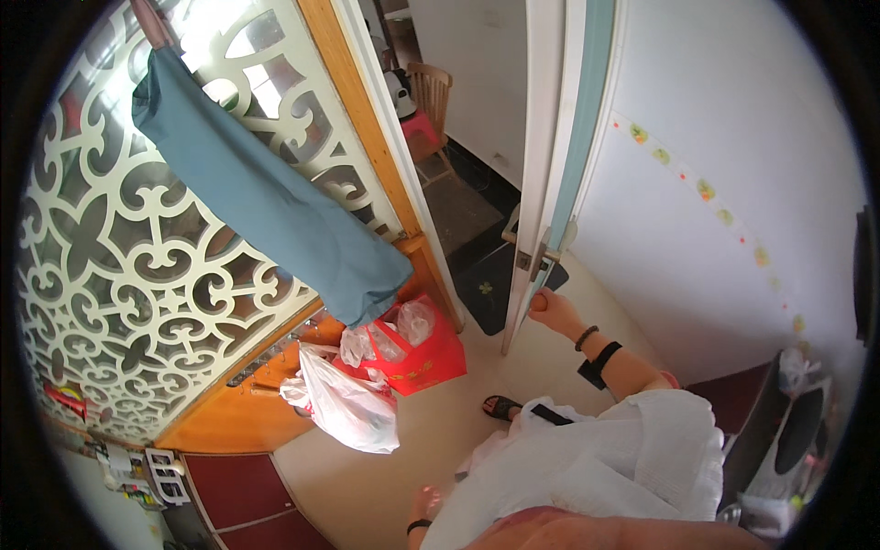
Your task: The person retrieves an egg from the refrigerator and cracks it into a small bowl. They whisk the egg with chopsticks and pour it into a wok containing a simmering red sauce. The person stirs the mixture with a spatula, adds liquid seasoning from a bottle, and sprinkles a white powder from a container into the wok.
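My right hand [555, 313], with a beaded bracelet and a black band on the arm, is beside the edge of the half-turned door [533, 206], below its metal lever handle [568, 235]. Its fingers are curled around a small round brown object [540, 301], too small to identify. At the lower edge, my left hand [427, 502] hangs beside my white garment [570, 467]. It is partly cut off by the clothing and blurred, so its fingers cannot be made out. A sandalled foot [500, 407] shows on the floor between the hands.
A red bag [430, 361] and a white plastic bag [354, 405] hang from a hook rail [275, 354] on the left. Above them hangs a blue-grey cloth [275, 199]. Past the doorway are a dark mat [488, 289] and a wooden chair [431, 86].
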Tool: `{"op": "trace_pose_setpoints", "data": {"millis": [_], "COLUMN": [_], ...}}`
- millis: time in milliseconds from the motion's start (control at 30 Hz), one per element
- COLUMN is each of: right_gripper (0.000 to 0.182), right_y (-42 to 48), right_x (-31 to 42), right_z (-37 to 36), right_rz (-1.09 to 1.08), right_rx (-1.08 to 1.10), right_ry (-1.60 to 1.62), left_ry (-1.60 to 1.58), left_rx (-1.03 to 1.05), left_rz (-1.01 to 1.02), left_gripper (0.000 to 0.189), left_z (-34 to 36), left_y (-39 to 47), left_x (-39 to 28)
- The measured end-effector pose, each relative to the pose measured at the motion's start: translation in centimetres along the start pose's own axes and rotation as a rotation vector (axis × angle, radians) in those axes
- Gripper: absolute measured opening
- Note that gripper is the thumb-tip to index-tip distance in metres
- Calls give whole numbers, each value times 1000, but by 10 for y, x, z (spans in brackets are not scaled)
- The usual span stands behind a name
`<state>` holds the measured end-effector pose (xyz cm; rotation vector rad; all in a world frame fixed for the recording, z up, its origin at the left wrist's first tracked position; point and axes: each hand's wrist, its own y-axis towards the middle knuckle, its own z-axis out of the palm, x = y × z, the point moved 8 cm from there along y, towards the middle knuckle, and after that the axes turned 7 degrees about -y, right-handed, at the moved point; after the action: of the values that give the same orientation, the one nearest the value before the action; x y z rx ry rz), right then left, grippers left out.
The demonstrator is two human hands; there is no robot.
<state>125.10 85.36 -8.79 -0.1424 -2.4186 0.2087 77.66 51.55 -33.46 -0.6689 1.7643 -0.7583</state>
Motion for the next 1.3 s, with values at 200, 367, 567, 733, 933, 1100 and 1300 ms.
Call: {"op": "trace_pose_setpoints", "data": {"millis": [200, 367, 567, 733, 933, 1100, 1300], "right_gripper": [37, 37, 40, 35, 38, 32, 29], "right_y": [47, 69, 116, 155, 192, 37, -181], "right_x": [27, 45, 68, 95, 124, 179, 267], "right_z": [17, 32, 53, 64, 119, 243, 301], "right_rz": [-472, -463, -439, -493, -521, -567, -593], "right_rx": [-8, -80, -31, -84, -7, 990, 1893], "right_ry": [-263, -108, 68, 87, 124, 401, 209], "left_ry": [-14, -266, -278, 15, -129, -355, -720], "left_rx": [-129, -242, -311, -426, -607, -760, -1064], "left_rz": [-49, -87, 80, -134, -291, -74, -34], "left_gripper": [18, 14, 26, 29, 30, 25, 25], "left_z": [-25, -10, 10, 19, 72, 128, 77], "left_y": [-6, -15, -9, -44, -95, -121, -192], "left_x": [14, 1, 17, -4, 51, 91, -3]}}
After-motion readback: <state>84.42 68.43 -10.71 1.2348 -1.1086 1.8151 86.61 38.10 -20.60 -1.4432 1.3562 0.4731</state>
